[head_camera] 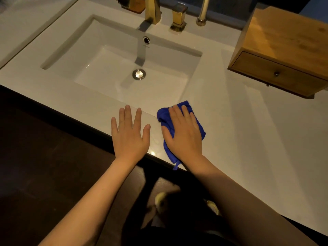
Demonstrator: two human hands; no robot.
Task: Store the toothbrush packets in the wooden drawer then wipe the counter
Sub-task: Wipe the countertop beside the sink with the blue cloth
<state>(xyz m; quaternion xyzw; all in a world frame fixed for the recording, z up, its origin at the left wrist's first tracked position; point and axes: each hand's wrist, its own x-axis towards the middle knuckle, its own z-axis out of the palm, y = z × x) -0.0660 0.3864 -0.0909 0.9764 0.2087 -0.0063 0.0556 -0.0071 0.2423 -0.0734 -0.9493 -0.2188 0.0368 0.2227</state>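
Observation:
A blue cloth (198, 121) lies on the white counter (248, 130) just in front of the sink's right corner. My right hand (184, 134) presses flat on the cloth, fingers spread. To its left my left hand (129, 134) rests flat on the counter's front strip, holding nothing. A wooden box with a drawer (271, 73) stands at the back right; the drawer is closed, with a small dark knob. No toothbrush packets are in view.
A white rectangular sink (99, 55) with a metal drain fills the middle. Gold taps (178, 16) stand behind it. The counter's dark front edge (71, 119) runs diagonally; below are a dark floor and my feet.

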